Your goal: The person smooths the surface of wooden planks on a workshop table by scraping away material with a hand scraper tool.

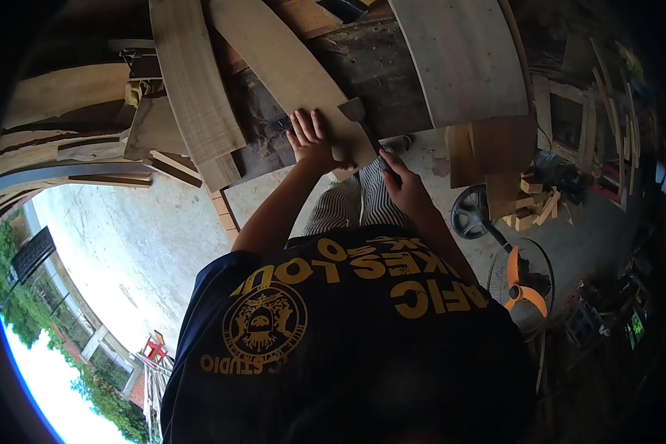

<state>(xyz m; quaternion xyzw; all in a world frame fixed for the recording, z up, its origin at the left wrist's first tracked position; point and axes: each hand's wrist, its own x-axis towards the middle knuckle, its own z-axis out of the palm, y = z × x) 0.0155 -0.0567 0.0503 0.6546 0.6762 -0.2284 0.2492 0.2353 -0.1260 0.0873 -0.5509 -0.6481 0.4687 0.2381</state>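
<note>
A long pale wooden board [281,59] lies on the dark workbench [377,66], its near end toward my body. My left hand [311,140] rests on that board near its end, fingers spread flat. In my right hand [403,177], at the board's right edge, is the dark handle of a hand tool [354,111]. The tool's flat, squarish head lies over the right edge of the board, beyond my right hand. The fingers of my right hand are wrapped round the handle.
Another long board [192,81] lies to the left, and a wide grey panel [462,59] to the right. Stacked planks [74,96] stand at the far left. A fan [525,292] with orange blades and wood offcuts [533,203] are at the right.
</note>
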